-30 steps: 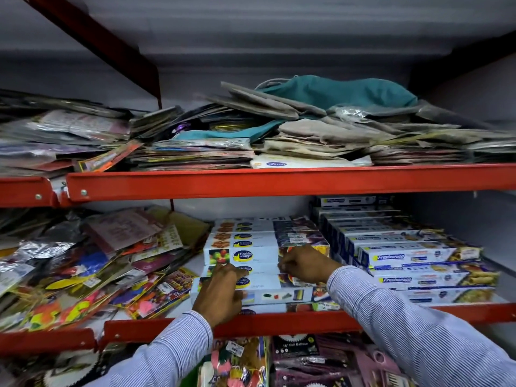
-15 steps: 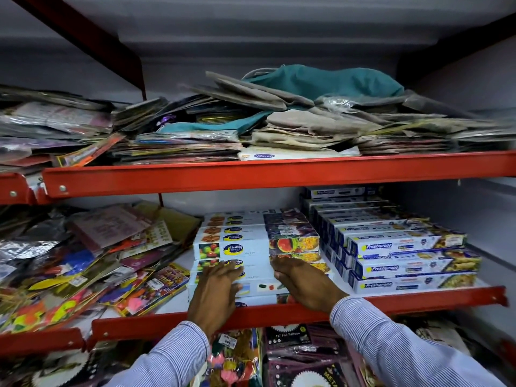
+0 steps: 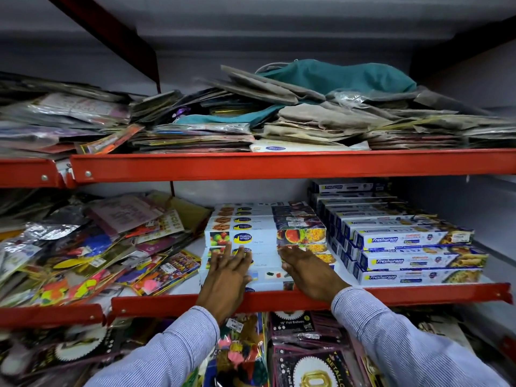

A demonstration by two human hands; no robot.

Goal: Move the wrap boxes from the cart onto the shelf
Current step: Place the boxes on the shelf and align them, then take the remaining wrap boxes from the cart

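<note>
A stack of white Healthy Wrapp boxes [image 3: 265, 227] with fruit pictures sits in the middle of the red-edged middle shelf [image 3: 391, 296]. My left hand [image 3: 227, 275] lies flat, fingers spread, against the front faces of the lower boxes. My right hand [image 3: 307, 270] presses flat on the right end of the same lower boxes. Neither hand grips a box. To the right stands a stepped stack of blue-and-white Freshwrapp boxes [image 3: 413, 258]. The cart is out of view.
Colourful party packets [image 3: 92, 255] are heaped on the left of the same shelf. The upper shelf [image 3: 279, 164] holds flat packets and a teal cloth bundle [image 3: 335, 78]. Foil balloon packs [image 3: 304, 344] hang below the shelf edge.
Both hands slid down from the upper boxes to the lower front of the stack and flattened out. The view has tilted slightly and moved closer.
</note>
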